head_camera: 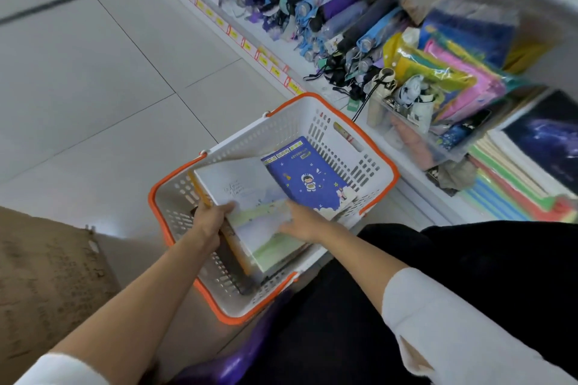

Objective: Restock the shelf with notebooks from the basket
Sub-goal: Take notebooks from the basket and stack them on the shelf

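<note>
In the white, orange-rimmed basket (281, 131) at the frame's centre, the left hand (209, 222) grips a pale notebook (237, 181) by its 9 o'clock edge, thumb on the cover. The right hand (301, 222) rests flat on the same cover, fingers straight. A blue notebook (308, 178) (an astronaut on it) lies at 1 o'clock of the pale one. At 3 o'clock, the shelf (413, 175) carries stacked notebooks (513, 184).
</note>
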Action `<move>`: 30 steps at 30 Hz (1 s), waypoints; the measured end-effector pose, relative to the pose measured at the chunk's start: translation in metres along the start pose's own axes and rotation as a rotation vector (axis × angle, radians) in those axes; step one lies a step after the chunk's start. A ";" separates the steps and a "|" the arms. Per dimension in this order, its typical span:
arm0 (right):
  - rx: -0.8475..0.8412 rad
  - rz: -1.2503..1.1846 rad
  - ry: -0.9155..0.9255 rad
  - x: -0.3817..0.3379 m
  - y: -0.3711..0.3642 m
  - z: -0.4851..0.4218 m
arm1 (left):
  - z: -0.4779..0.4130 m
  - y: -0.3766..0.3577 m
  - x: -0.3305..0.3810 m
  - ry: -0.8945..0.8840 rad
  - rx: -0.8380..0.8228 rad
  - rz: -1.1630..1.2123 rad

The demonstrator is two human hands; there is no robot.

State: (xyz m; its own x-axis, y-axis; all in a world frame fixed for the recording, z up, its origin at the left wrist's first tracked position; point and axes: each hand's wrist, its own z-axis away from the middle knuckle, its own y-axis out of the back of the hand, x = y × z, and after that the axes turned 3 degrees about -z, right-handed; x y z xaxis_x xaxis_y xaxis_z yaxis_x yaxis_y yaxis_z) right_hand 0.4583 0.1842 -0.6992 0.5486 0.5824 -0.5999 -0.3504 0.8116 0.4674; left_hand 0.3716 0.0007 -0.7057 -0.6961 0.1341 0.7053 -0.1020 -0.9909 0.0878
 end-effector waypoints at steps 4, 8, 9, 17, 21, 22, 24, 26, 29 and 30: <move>0.141 -0.119 -0.129 0.011 0.058 0.025 | 0.018 -0.022 0.034 -0.031 -0.182 0.101; 0.294 -0.192 -0.127 0.019 0.100 0.053 | 0.045 -0.052 0.069 -0.058 -0.388 0.078; 0.326 -0.234 -0.113 0.020 0.108 0.060 | 0.053 -0.060 0.078 -0.063 -0.433 0.079; 0.627 -0.546 0.011 0.027 0.191 0.153 | 0.123 -0.143 0.158 -0.091 -0.651 0.073; 0.787 -0.691 0.110 0.027 0.223 0.190 | 0.162 -0.187 0.184 -0.236 -0.656 0.024; 0.822 -0.697 0.136 0.026 0.232 0.202 | 0.171 -0.198 0.189 -0.289 -0.645 0.007; 0.887 -0.694 0.173 0.021 0.246 0.230 | 0.187 -0.218 0.199 -0.377 -0.649 -0.033; 0.958 -0.685 0.190 0.024 0.257 0.259 | 0.204 -0.238 0.207 -0.442 -0.688 -0.049; 1.082 -0.711 0.223 0.034 0.272 0.299 | 0.232 -0.269 0.221 -0.542 -0.759 -0.125; 1.121 -0.725 0.231 0.038 0.279 0.309 | 0.241 -0.280 0.225 -0.594 -0.760 -0.155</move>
State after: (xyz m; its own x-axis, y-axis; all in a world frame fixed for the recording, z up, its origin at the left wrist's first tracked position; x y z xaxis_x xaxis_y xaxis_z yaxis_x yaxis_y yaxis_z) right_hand 0.6164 0.4187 -0.3912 0.1665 0.1272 -0.9778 0.8238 0.5270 0.2088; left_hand 0.4148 0.3058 -0.4015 -0.1865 0.0287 0.9820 -0.7385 -0.6634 -0.1208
